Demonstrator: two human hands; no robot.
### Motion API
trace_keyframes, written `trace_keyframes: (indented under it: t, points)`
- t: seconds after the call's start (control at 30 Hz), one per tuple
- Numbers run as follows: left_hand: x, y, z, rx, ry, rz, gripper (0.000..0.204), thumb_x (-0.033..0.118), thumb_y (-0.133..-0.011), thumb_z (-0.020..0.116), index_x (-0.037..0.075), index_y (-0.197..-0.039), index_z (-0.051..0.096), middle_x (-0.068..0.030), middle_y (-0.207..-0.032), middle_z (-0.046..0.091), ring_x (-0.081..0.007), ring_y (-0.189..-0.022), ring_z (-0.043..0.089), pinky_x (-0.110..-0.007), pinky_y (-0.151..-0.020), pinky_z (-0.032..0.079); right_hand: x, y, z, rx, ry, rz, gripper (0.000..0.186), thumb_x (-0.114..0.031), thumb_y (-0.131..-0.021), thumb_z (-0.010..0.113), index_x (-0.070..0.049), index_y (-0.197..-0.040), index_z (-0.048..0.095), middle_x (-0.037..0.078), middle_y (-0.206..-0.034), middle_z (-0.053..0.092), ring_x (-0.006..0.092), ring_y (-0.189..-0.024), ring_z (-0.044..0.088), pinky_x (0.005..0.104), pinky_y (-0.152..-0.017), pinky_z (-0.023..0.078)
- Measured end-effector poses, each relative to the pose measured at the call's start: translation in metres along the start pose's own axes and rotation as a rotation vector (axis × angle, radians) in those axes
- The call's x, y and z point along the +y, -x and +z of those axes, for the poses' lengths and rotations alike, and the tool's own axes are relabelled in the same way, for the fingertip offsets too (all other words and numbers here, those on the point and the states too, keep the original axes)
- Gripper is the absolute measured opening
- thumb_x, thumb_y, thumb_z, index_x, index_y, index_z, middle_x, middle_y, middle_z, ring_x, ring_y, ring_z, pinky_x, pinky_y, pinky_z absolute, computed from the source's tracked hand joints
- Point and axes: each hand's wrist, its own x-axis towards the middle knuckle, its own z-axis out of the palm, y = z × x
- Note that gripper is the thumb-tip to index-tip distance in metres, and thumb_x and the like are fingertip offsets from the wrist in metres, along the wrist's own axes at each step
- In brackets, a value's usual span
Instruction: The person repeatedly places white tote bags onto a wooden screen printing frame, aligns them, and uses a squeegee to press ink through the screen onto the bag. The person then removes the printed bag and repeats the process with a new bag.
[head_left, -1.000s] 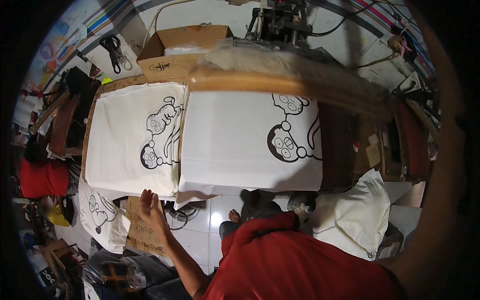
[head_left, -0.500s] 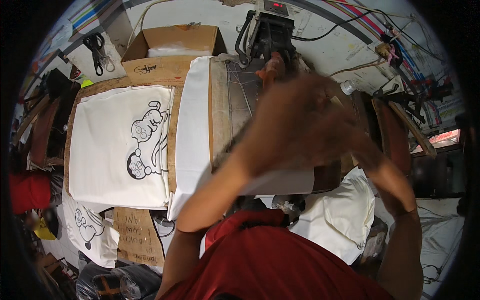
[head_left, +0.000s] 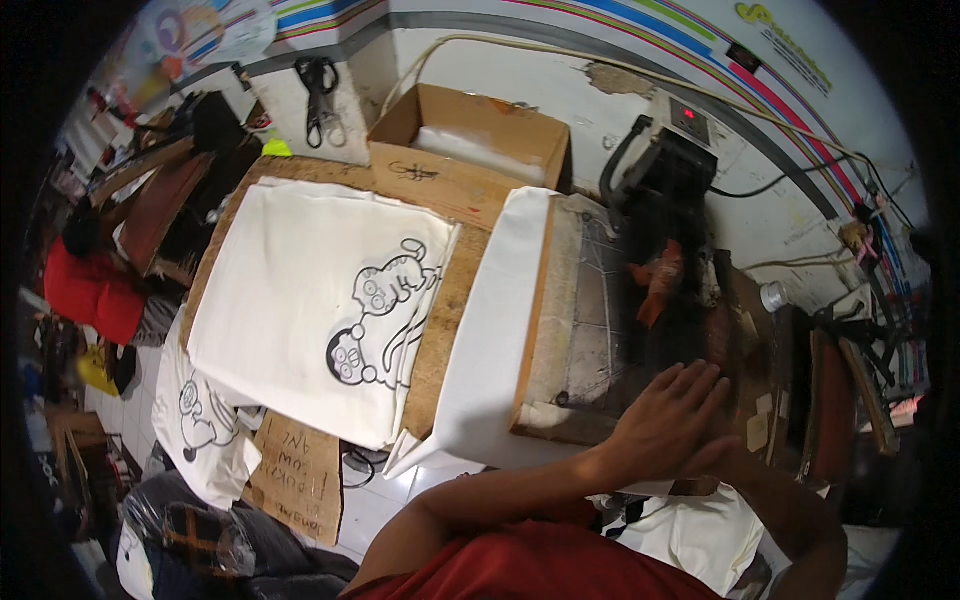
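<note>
My left hand [head_left: 668, 415] reaches across to the right, its fingers stretched out and lying together. Under and beside it is my right hand [head_left: 715, 456], mostly covered, so its fingers cannot be made out. Both are at the near right part of a dark heat press [head_left: 672, 175], which has a torn orange-red wrapping [head_left: 658, 280] on it. Whether either hand touches the press cannot be told. Left of my hands is the press's worn flat plate [head_left: 590, 330]. White cloth [head_left: 490, 350] lies under that plate's left edge and hangs toward me.
A stack of cream cloth pieces with cartoon prints [head_left: 290, 300] lies on a brown board [head_left: 440, 370] at left. Behind stands an open cardboard box [head_left: 440, 175]. More cream cloth [head_left: 690, 535] hangs below my hands. A person in red [head_left: 95, 275] is at far left.
My hands, blurred and raised over the press before, are now lower and closer to me. The view has swung, so the table and press appear farther right and lower.
</note>
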Motion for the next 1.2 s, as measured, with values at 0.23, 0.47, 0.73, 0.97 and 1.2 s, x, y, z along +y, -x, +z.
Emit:
trace_keyframes:
  t: [0.23,0.47,0.73,0.97,1.2]
  points:
    - [-0.002,0.016,0.008,0.243,0.109,0.012,0.039,0.035,-0.083,0.060,0.001,-0.102,0.062,-0.0153,-0.106,0.063,-0.0311,-0.101,0.059,-0.042,-0.091,0.044,-0.001,-0.001,0.005,0.118,0.080,-0.048,0.040,-0.019,-0.066,0.073,-0.002,-0.100,0.059,0.012,-0.094,0.061,0.0212,-0.086,0.062,0.0338,-0.073,0.050]
    - [-0.007,0.019,0.010,0.461,0.204,0.091,0.026,0.021,-0.080,0.062,0.001,-0.097,0.061,-0.0152,-0.097,0.063,-0.0306,-0.092,0.061,-0.043,-0.085,0.046,0.001,-0.008,0.007,0.229,0.118,-0.084,0.038,-0.021,-0.066,0.072,-0.002,-0.097,0.059,0.013,-0.093,0.061,0.0226,-0.087,0.062,0.0349,-0.075,0.050]
    - [-0.010,0.020,0.019,0.584,0.249,0.125,0.027,0.014,-0.076,0.060,-0.003,-0.097,0.062,-0.0186,-0.095,0.063,-0.0313,-0.085,0.062,-0.043,-0.082,0.047,-0.013,-0.003,0.007,0.299,0.217,-0.173,0.037,-0.023,-0.066,0.071,-0.003,-0.094,0.060,0.013,-0.092,0.060,0.0241,-0.089,0.062,0.0363,-0.077,0.049]
    - [-0.014,0.024,0.016,0.611,0.173,0.193,0.029,0.012,-0.070,0.062,-0.005,-0.093,0.063,-0.0185,-0.089,0.064,-0.0299,-0.077,0.064,-0.038,-0.072,0.048,-0.071,-0.023,-0.040,0.131,0.076,-0.544,0.031,-0.022,-0.075,0.066,-0.004,-0.098,0.056,0.014,-0.098,0.058,0.0261,-0.096,0.059,0.0347,-0.085,0.046]
    - [0.015,-0.001,-0.002,0.717,0.138,0.232,0.021,0.014,-0.071,0.063,0.002,-0.088,0.063,-0.0125,-0.084,0.063,-0.0276,-0.069,0.059,-0.038,-0.062,0.043,-0.089,-0.008,-0.050,0.180,-0.009,-0.386,0.021,-0.017,-0.077,0.064,-0.003,-0.091,0.057,0.011,-0.091,0.060,0.0231,-0.086,0.059,0.0329,-0.078,0.047]
